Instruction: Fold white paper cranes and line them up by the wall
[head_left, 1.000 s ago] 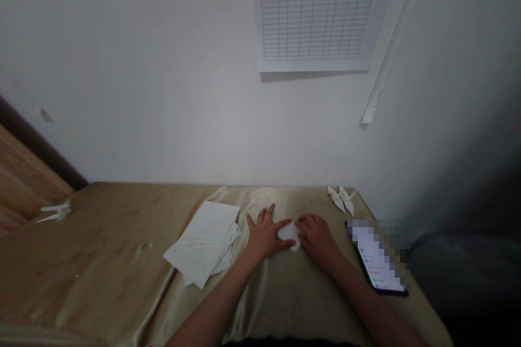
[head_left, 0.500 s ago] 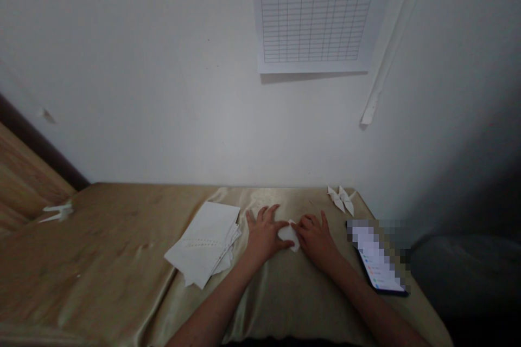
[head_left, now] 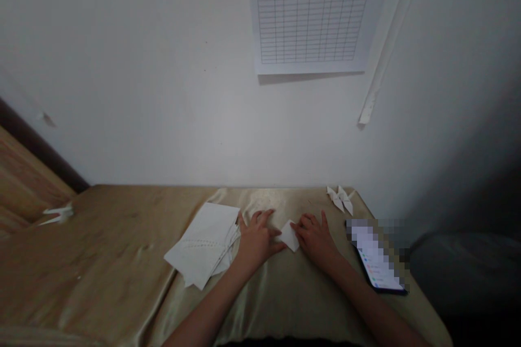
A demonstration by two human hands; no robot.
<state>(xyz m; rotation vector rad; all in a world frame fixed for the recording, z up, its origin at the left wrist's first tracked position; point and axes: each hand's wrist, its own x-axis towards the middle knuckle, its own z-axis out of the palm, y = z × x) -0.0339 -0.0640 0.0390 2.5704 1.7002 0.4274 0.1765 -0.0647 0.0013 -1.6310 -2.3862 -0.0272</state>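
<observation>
Gold satin covers the table (head_left: 101, 249), and a small white paper (head_left: 289, 236), folded into a rough diamond, lies on it near the far edge, between a person's two bare hands. The left hand (head_left: 256, 239) sits just left of the paper, its fingers spread and reaching toward the paper's left corner. The right hand (head_left: 315, 239) lies flat against the right side, its fingertips (head_left: 303, 226) at the paper's edge. Both hands are relaxed and open, not clenched, with no firm pinch visible. Left of the paper, beside the left hand, is a loose stack of white sheets (head_left: 201, 244). Beyond it to the right sit two folded paper cranes (head_left: 340, 199), with a phone (head_left: 376, 260), its screen blurred, nearer the right hand. A folding step appears to be in hand, with the paper being pressed flat; the next fold would call for fingertips to lift one corner while the other hand steadies the paper.
</observation>
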